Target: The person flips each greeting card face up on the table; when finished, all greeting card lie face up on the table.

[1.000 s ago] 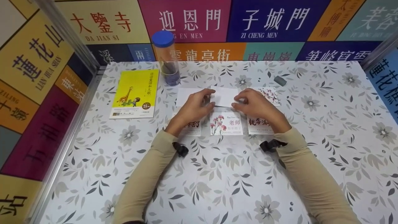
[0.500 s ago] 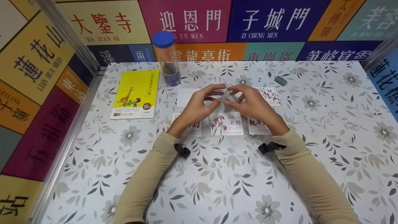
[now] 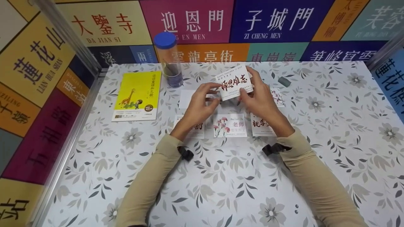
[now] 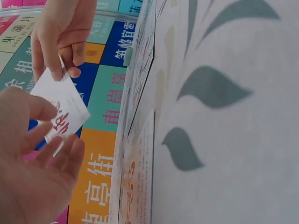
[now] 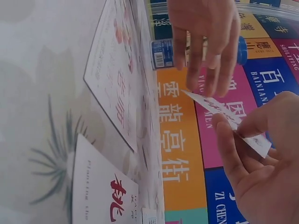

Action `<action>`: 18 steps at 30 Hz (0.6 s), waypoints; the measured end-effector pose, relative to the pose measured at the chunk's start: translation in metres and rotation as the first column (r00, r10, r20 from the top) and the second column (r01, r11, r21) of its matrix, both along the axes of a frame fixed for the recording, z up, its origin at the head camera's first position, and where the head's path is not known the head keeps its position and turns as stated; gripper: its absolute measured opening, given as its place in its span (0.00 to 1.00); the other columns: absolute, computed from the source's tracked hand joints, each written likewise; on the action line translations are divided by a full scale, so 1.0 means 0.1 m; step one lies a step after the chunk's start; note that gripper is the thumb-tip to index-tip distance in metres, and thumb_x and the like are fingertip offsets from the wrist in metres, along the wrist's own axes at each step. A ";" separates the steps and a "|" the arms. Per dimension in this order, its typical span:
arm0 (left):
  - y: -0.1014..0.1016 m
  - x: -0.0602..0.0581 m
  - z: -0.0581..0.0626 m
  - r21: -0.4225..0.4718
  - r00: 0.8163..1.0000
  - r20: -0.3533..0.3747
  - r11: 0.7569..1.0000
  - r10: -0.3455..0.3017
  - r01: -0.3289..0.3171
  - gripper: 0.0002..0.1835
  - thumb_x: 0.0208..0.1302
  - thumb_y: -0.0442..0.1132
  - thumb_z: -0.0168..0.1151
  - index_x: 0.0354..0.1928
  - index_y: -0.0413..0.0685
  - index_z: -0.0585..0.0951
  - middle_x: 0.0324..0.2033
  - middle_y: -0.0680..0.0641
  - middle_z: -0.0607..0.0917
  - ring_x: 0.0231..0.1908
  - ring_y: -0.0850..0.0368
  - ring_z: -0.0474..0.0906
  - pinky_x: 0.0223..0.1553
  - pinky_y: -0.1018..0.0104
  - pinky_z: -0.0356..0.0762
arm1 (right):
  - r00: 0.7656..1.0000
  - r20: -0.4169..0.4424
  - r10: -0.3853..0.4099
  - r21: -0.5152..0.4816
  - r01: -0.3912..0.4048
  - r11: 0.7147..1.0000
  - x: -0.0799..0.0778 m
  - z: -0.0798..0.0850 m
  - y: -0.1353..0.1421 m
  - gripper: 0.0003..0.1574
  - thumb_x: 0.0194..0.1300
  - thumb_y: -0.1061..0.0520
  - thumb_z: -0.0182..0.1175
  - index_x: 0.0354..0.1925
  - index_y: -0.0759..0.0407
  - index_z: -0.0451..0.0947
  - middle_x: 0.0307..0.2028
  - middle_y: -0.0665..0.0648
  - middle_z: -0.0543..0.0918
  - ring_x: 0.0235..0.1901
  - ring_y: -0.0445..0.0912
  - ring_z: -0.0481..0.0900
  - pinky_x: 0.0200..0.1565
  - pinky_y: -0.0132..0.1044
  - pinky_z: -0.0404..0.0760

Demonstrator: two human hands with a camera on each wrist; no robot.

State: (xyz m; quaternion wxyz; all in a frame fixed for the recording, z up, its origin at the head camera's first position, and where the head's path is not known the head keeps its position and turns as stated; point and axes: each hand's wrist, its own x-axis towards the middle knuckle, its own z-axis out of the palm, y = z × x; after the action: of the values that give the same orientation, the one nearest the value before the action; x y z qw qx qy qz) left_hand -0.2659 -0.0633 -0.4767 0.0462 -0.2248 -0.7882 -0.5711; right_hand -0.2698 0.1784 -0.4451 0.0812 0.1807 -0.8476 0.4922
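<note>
A small white greeting card (image 3: 235,83) with dark red lettering is raised and tilted above the table, its printed face toward the head camera. My right hand (image 3: 260,100) pinches its right side, thumb in front and fingers behind. My left hand (image 3: 202,102) is at the card's left edge, fingers loosely bent; in the right wrist view these left-hand fingers (image 5: 205,60) hang fairly straight by the card's tip. Below lie a pink-flower card (image 3: 229,125), a red-lettered card (image 3: 263,124) partly behind the right wrist, and another lettered card (image 3: 196,128) partly behind the left.
Behind the left hand lies a blank white card (image 3: 187,98); a blossom card (image 3: 277,97) is partly covered by the right hand. A yellow book (image 3: 137,94) is at left. A blue-lidded clear tube (image 3: 170,63) stands at the back, and a dark green cylinder (image 3: 284,81) lies back right.
The card has been lifted and turned from its blank side to its lettered face. My right hand has moved up with it, while the left stays near its left edge.
</note>
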 end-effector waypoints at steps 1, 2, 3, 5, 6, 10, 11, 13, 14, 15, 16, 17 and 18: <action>0.00 0.00 -0.01 0.005 1.000 0.014 1.000 0.012 -0.012 0.27 0.71 0.27 0.63 0.72 0.41 0.77 0.68 0.40 0.77 0.64 0.40 0.83 0.60 0.60 0.87 | 1.000 0.013 0.010 -0.015 -0.009 1.000 0.00 0.00 0.00 0.49 0.76 0.64 0.60 0.86 0.44 0.53 0.62 0.63 0.84 0.34 0.54 0.93 0.31 0.35 0.90; 0.00 -0.01 -0.01 0.010 0.999 0.029 1.000 0.018 -0.018 0.28 0.71 0.27 0.62 0.72 0.41 0.76 0.69 0.39 0.77 0.64 0.40 0.83 0.61 0.60 0.87 | 0.999 0.029 0.019 -0.026 -0.019 0.999 0.00 -0.01 0.01 0.52 0.76 0.64 0.60 0.87 0.41 0.51 0.63 0.64 0.82 0.35 0.55 0.93 0.32 0.37 0.91; 0.00 -0.01 -0.01 0.013 0.999 0.043 1.000 0.019 -0.020 0.28 0.71 0.27 0.62 0.73 0.40 0.76 0.69 0.39 0.77 0.64 0.40 0.84 0.61 0.61 0.87 | 0.999 0.045 0.028 -0.030 -0.027 0.999 0.00 -0.01 0.01 0.54 0.76 0.65 0.60 0.88 0.39 0.49 0.64 0.65 0.81 0.35 0.55 0.93 0.33 0.38 0.92; 0.00 -0.01 -0.02 0.023 0.998 0.066 1.000 0.010 -0.012 0.28 0.71 0.28 0.61 0.73 0.39 0.75 0.70 0.38 0.77 0.64 0.41 0.84 0.62 0.61 0.87 | 0.996 0.078 0.038 -0.018 -0.036 0.999 0.00 -0.01 0.02 0.55 0.76 0.64 0.60 0.88 0.37 0.46 0.65 0.67 0.79 0.37 0.56 0.94 0.35 0.38 0.92; 0.00 -0.01 -0.02 0.027 0.997 0.074 1.000 0.005 -0.007 0.28 0.71 0.28 0.61 0.73 0.38 0.76 0.70 0.38 0.77 0.64 0.42 0.84 0.62 0.62 0.86 | 0.995 0.090 0.034 0.006 -0.034 0.999 0.00 -0.02 0.03 0.56 0.76 0.63 0.61 0.88 0.38 0.46 0.65 0.67 0.79 0.39 0.56 0.94 0.37 0.37 0.92; -0.02 -0.03 -0.03 0.003 0.996 0.083 1.000 0.013 -0.013 0.27 0.71 0.28 0.61 0.71 0.32 0.77 0.71 0.36 0.75 0.63 0.43 0.84 0.62 0.62 0.87 | 0.989 0.146 0.005 0.153 -0.028 0.988 -0.03 -0.04 0.08 0.58 0.75 0.57 0.67 0.89 0.47 0.45 0.63 0.65 0.80 0.43 0.56 0.92 0.40 0.38 0.90; -0.02 -0.03 -0.03 -0.020 0.996 0.083 1.000 0.019 -0.017 0.26 0.72 0.28 0.62 0.71 0.31 0.77 0.71 0.35 0.74 0.62 0.43 0.84 0.62 0.63 0.87 | 0.986 0.164 0.002 0.191 -0.034 0.981 -0.03 -0.04 0.09 0.59 0.74 0.56 0.68 0.89 0.50 0.44 0.62 0.64 0.81 0.45 0.56 0.91 0.42 0.40 0.90; -0.04 -0.03 -0.04 -0.090 0.996 0.086 0.996 0.019 -0.011 0.26 0.72 0.30 0.63 0.71 0.30 0.78 0.72 0.34 0.73 0.62 0.43 0.84 0.63 0.63 0.86 | 0.979 0.204 0.009 0.256 -0.062 0.965 -0.05 -0.06 0.12 0.59 0.74 0.54 0.69 0.88 0.55 0.45 0.61 0.64 0.80 0.49 0.58 0.89 0.47 0.48 0.90; -0.05 -0.03 -0.04 -0.132 0.996 0.092 0.991 0.010 0.002 0.27 0.73 0.31 0.63 0.71 0.30 0.77 0.74 0.34 0.73 0.62 0.43 0.84 0.63 0.62 0.86 | 0.975 0.221 0.018 0.285 -0.082 0.955 -0.05 -0.06 0.13 0.58 0.74 0.53 0.69 0.88 0.58 0.46 0.60 0.66 0.80 0.51 0.60 0.88 0.49 0.51 0.90; -0.05 -0.03 -0.04 -0.179 0.995 0.098 0.984 -0.004 0.021 0.27 0.74 0.33 0.64 0.72 0.31 0.77 0.75 0.33 0.72 0.63 0.42 0.84 0.64 0.61 0.86 | 0.971 0.236 0.025 0.312 -0.100 0.945 -0.05 -0.06 0.14 0.55 0.75 0.52 0.69 0.86 0.61 0.51 0.61 0.67 0.79 0.53 0.61 0.87 0.52 0.54 0.89; -0.06 -0.03 -0.05 -0.229 0.994 0.105 0.973 -0.020 0.044 0.28 0.74 0.34 0.64 0.73 0.31 0.76 0.76 0.32 0.71 0.64 0.42 0.83 0.65 0.59 0.85 | 0.968 0.249 0.032 0.337 -0.117 0.934 -0.05 -0.07 0.15 0.54 0.75 0.51 0.68 0.85 0.63 0.52 0.62 0.69 0.78 0.55 0.62 0.85 0.55 0.57 0.87; -0.07 -0.03 -0.05 -0.274 0.993 0.112 0.959 -0.039 0.068 0.28 0.75 0.35 0.64 0.73 0.31 0.76 0.77 0.30 0.69 0.66 0.41 0.82 0.66 0.58 0.84 | 0.965 0.261 0.035 0.362 -0.131 0.923 -0.06 -0.08 0.15 0.53 0.75 0.50 0.68 0.85 0.65 0.53 0.62 0.70 0.77 0.56 0.63 0.84 0.56 0.58 0.86; -0.08 -0.02 -0.04 -0.307 0.991 0.124 0.947 -0.059 0.095 0.29 0.75 0.36 0.64 0.74 0.31 0.75 0.78 0.29 0.67 0.68 0.40 0.81 0.68 0.57 0.83 | 0.963 0.267 0.037 0.385 -0.142 0.912 -0.06 -0.08 0.16 0.52 0.76 0.49 0.67 0.84 0.67 0.55 0.62 0.72 0.76 0.56 0.64 0.82 0.57 0.59 0.84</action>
State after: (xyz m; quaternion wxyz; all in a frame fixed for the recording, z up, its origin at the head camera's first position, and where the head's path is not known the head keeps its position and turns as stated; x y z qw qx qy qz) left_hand -0.2682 -0.0713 -0.4809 -0.0570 -0.2272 -0.8606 -0.4523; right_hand -0.2757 0.1942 -0.4533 -0.0896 0.1680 -0.9244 0.3304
